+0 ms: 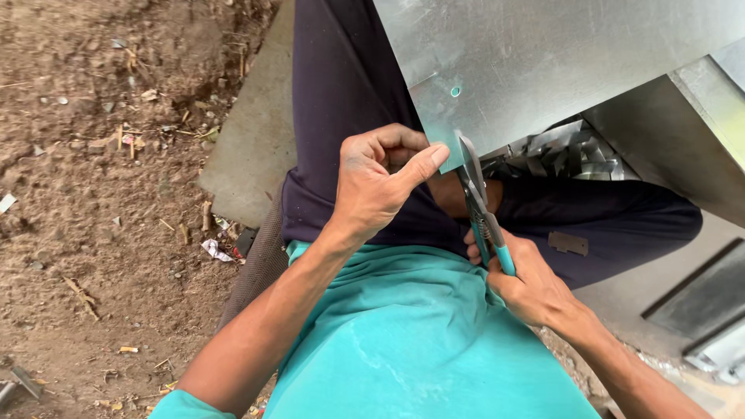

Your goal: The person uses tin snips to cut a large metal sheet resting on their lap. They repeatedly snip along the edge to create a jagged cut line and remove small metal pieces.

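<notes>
Pinched the metal sheet's (535, 62) lower corner in left hand (380, 182), just left of the snips (475, 194). Clenched right hand (528, 283) around handles below, blades pointing up into the edge.

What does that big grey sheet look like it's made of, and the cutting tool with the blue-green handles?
The sheet looks like thin galvanised steel: dull silver, faintly mottled, with a punched hole and curled offcuts below. The snips seem to be steel at the blades, grey and worn, with teal grips that look plastic or rubber-coated. The left hand pinches the sheet's corner; the right hand squeezes the handles.
</notes>
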